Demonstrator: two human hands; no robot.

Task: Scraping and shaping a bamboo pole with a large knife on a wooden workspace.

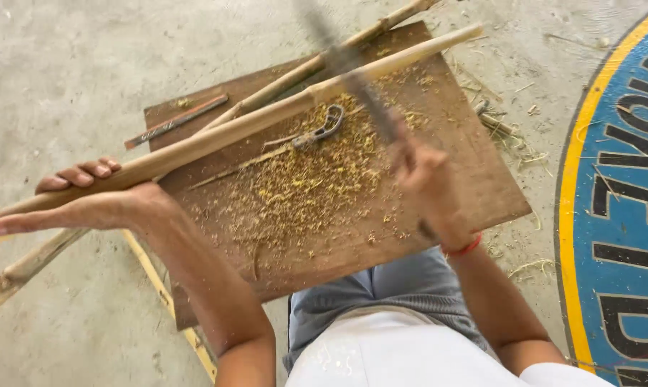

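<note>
My left hand grips a long pale bamboo pole near its left end and holds it slanted across a brown wooden board. My right hand, blurred by motion, is closed on the handle of a long dark blade that crosses over the pole near its middle. A second, rougher bamboo pole lies behind the first. Yellow shavings cover the board under the pole.
A small curved metal tool and a thin bamboo sliver lie on the board, with a flat dark stick at its back left corner. Concrete floor surrounds the board. A blue and yellow painted circle lies at right.
</note>
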